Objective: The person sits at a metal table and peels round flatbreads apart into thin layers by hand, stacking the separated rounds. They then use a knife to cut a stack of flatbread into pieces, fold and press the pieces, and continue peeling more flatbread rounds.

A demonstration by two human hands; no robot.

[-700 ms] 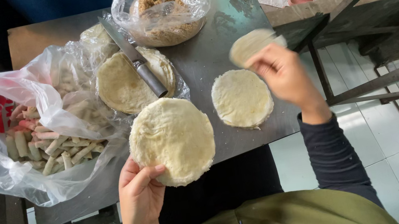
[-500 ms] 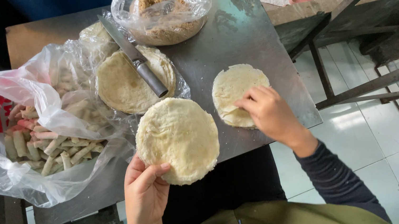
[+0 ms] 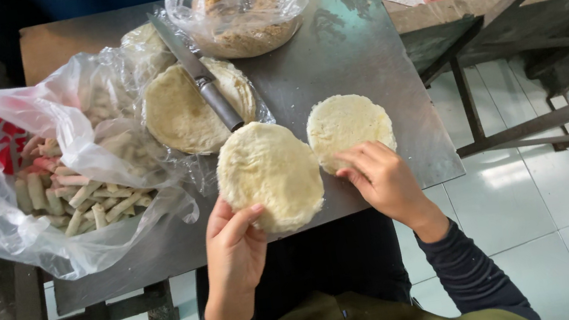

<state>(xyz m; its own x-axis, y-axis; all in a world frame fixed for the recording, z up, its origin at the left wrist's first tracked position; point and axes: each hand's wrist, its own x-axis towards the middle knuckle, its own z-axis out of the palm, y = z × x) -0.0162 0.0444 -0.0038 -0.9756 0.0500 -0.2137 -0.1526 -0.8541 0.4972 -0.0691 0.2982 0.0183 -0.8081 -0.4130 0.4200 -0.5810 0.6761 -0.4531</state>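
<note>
My left hand (image 3: 234,248) holds a round, pale flatbread (image 3: 268,174) by its near edge, thumb on top, over the front of a metal table (image 3: 350,43). My right hand (image 3: 383,179) rests with its fingertips on the near edge of a smaller stack of pale flatbread rounds (image 3: 347,125) lying on the table just right of the held one.
A stack of darker flatbreads (image 3: 182,111) lies in plastic with a knife (image 3: 199,78) across it. A plastic bag of cut sticks (image 3: 69,194) sits at the left, a bagged bowl of crumbly filling (image 3: 241,7) at the back. Metal frames (image 3: 544,119) stand to the right.
My right hand brought a flatbread round down onto the one on the table and slid back to its near edge. The left hand moved its flatbread rightward, next to that stack.
</note>
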